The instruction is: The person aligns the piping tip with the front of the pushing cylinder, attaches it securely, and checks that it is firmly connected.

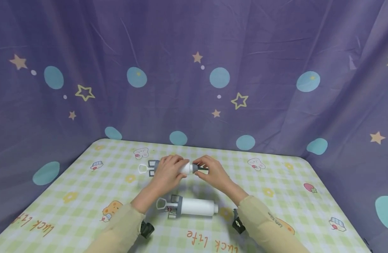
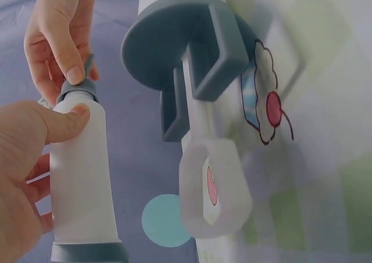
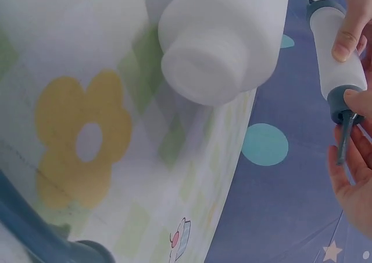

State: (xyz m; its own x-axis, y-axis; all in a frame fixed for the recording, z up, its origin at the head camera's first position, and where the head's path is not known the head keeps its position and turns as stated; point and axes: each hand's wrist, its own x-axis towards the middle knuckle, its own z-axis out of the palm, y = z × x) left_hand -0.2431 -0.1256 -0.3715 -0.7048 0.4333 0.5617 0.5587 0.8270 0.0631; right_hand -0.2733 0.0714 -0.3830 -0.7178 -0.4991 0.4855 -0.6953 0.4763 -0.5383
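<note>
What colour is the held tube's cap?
The cap is blue-grey, best seen in the right wrist view.

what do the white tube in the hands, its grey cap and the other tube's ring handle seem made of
White tube: probably matte plastic; shading is soft, even. Grey cap: likely molded plastic, satin-looking, smooth-edged. Ring handle: perhaps plastic, pale; the blur leaves its finish open.

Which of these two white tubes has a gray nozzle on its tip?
The tube the left hand grips; the other tube, lying on the table, ends in a bare white neck.
</note>
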